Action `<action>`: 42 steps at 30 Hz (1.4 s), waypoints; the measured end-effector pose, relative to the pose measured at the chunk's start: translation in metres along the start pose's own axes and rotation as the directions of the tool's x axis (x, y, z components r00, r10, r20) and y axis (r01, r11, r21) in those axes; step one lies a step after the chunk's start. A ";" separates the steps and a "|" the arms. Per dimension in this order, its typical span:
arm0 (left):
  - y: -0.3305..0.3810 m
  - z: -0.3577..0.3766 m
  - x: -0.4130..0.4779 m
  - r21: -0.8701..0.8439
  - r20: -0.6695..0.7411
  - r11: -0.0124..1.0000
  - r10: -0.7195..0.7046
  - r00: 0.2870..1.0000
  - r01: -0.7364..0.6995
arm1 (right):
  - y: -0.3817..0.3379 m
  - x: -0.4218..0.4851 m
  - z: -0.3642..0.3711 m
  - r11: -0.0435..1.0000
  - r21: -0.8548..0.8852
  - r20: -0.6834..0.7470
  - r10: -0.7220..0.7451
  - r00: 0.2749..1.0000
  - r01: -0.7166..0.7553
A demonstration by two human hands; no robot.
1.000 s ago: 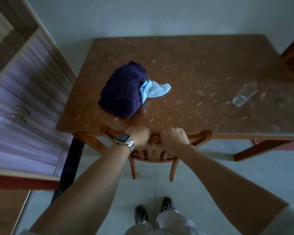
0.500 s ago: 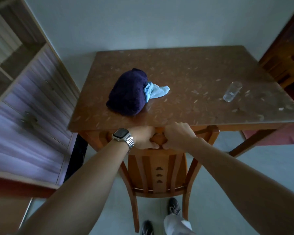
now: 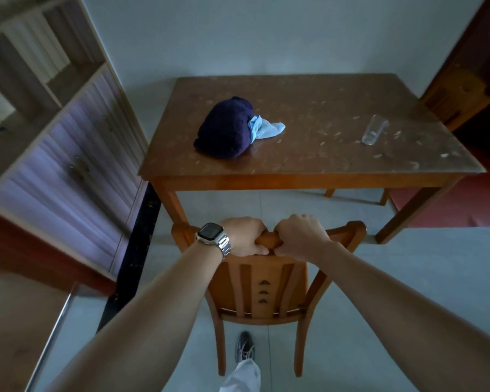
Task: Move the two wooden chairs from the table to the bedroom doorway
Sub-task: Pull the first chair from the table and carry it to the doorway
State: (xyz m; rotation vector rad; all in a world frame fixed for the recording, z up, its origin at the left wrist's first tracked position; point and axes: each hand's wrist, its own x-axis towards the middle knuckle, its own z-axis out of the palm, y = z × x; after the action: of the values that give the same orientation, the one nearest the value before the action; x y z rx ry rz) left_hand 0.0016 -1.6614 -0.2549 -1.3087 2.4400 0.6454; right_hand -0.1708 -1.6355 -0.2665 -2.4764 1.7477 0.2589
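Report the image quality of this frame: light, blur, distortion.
Head view: dim, cool light; the cabinet on the left is smeared by motion blur; wide-angle bending curves its edges and stretches the forearms. The left hand and right hand gripping the chair are fairly sharp, as is the table. The second chair at far right sits in murky shadow.
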 end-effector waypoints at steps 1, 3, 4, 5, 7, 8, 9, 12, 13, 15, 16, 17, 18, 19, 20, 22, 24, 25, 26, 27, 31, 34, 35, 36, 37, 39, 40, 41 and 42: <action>0.006 0.008 -0.010 0.002 0.006 1.000 -0.004 1.000 0.004 | -0.006 -0.013 0.004 1.000 -0.008 0.001 0.001 1.000 -0.001; 0.017 0.026 -0.027 0.029 0.015 0.999 -0.017 1.000 0.017 | -0.017 -0.038 0.011 1.000 -0.022 0.011 0.013 1.000 -0.013; 0.023 0.034 -0.034 0.064 0.007 0.998 -0.021 1.000 0.020 | -0.022 -0.051 0.016 0.999 -0.024 0.013 0.026 1.000 -0.026; 0.029 0.042 -0.042 0.096 -0.001 0.995 -0.020 1.000 0.020 | -0.027 -0.063 0.021 0.999 -0.018 0.019 0.039 0.999 -0.038; 0.038 0.061 -0.057 0.119 -0.008 0.993 -0.019 1.000 0.019 | -0.038 -0.086 0.032 0.999 -0.001 0.005 0.050 0.999 -0.050; 0.041 0.071 -0.065 0.116 -0.009 0.993 -0.009 1.000 0.010 | -0.044 -0.098 0.040 0.999 0.004 -0.006 0.049 0.999 -0.049; 0.045 0.083 -0.074 0.121 -0.004 0.993 0.006 1.000 -0.006 | -0.051 -0.110 0.047 0.999 0.010 -0.007 0.052 0.999 -0.052; 0.055 0.116 -0.100 0.145 0.022 0.989 0.031 0.999 -0.034 | -0.070 -0.145 0.068 0.998 0.030 0.009 0.053 0.999 -0.053; 0.058 0.127 -0.108 0.140 0.036 0.989 0.039 0.999 -0.043 | -0.076 -0.157 0.075 0.998 0.040 0.020 0.048 0.999 -0.049; 0.066 0.150 -0.124 0.101 0.084 0.993 0.049 0.995 -0.057 | -0.090 -0.180 0.089 0.996 0.083 0.054 0.038 0.998 -0.042; 0.070 0.159 -0.132 0.061 0.121 0.996 0.055 0.991 -0.063 | -0.097 -0.191 0.097 0.994 0.104 0.078 0.025 0.997 -0.033; 0.075 0.170 -0.139 0.010 0.164 0.998 0.062 0.985 -0.065 | -0.104 -0.204 0.106 0.992 0.121 0.099 0.015 0.995 -0.027; 0.079 0.180 -0.146 -0.032 0.209 0.997 0.070 0.975 -0.065 | -0.111 -0.215 0.113 0.990 0.136 0.118 0.011 0.993 -0.027; 0.083 0.192 -0.152 -0.060 0.254 0.996 0.081 0.964 -0.068 | -0.119 -0.227 0.121 0.987 0.159 0.141 0.008 0.990 -0.031; 0.086 0.203 -0.159 -0.078 0.290 0.994 0.091 0.953 -0.071 | -0.124 -0.238 0.130 0.982 0.188 0.167 0.002 0.986 -0.034; 0.092 0.220 -0.172 -0.119 0.326 0.991 0.100 0.940 -0.064 | -0.134 -0.256 0.141 0.975 0.220 0.211 -0.032 0.977 -0.015; 0.097 0.235 -0.183 -0.162 0.351 0.985 0.117 0.929 -0.062 | -0.140 -0.269 0.149 0.973 0.232 0.240 -0.061 0.969 0.004; 0.100 0.241 -0.189 -0.180 0.372 0.982 0.123 0.920 -0.058 | -0.144 -0.274 0.152 0.970 0.242 0.251 -0.071 0.965 0.008; 0.103 0.245 -0.192 -0.191 0.389 0.980 0.124 0.913 -0.052 | -0.147 -0.279 0.155 0.969 0.248 0.254 -0.077 0.964 0.012; 0.105 0.249 -0.194 -0.193 0.400 0.980 0.122 0.908 -0.046 | -0.149 -0.283 0.158 0.968 0.250 0.256 -0.081 0.963 0.015; 0.110 0.254 -0.194 -0.187 0.403 0.982 0.101 0.910 -0.026 | -0.150 -0.288 0.160 0.962 0.274 0.248 -0.083 0.965 0.012; 0.108 0.250 -0.190 -0.182 0.375 0.983 0.068 0.924 0.002 | -0.146 -0.284 0.155 0.956 0.293 0.229 -0.078 0.970 0.008; 0.107 0.246 -0.187 -0.177 0.356 0.984 0.058 0.933 0.006 | -0.144 -0.280 0.152 0.958 0.287 0.218 -0.067 0.974 0.001; 0.105 0.241 -0.184 -0.173 0.340 0.985 0.051 0.939 0.009 | -0.141 -0.274 0.148 0.963 0.268 0.206 -0.050 0.977 -0.007; 0.102 0.234 -0.179 -0.171 0.324 0.985 0.045 0.945 0.012 | -0.138 -0.267 0.144 0.971 0.237 0.191 -0.029 0.981 -0.017; 0.094 0.216 -0.167 -0.135 0.271 0.991 0.034 0.962 0.003 | -0.131 -0.248 0.133 0.984 0.171 0.148 0.015 0.989 -0.041; 0.090 0.206 -0.160 -0.099 0.236 0.995 0.030 0.971 -0.007 | -0.126 -0.237 0.126 0.988 0.144 0.129 0.034 0.991 -0.052; 0.086 0.195 -0.154 -0.061 0.202 0.998 0.031 0.979 -0.019 | -0.121 -0.227 0.118 0.991 0.119 0.111 0.048 0.993 -0.061; 0.082 0.185 -0.148 -0.030 0.172 0.999 0.033 0.985 -0.028 | -0.115 -0.216 0.110 0.992 0.103 0.091 0.059 0.994 -0.069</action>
State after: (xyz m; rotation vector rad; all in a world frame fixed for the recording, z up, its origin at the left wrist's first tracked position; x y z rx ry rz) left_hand 0.0215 -1.4213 -0.3256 -1.1751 2.3231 0.7695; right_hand -0.1423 -1.3771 -0.3344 -2.3025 1.7597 0.2688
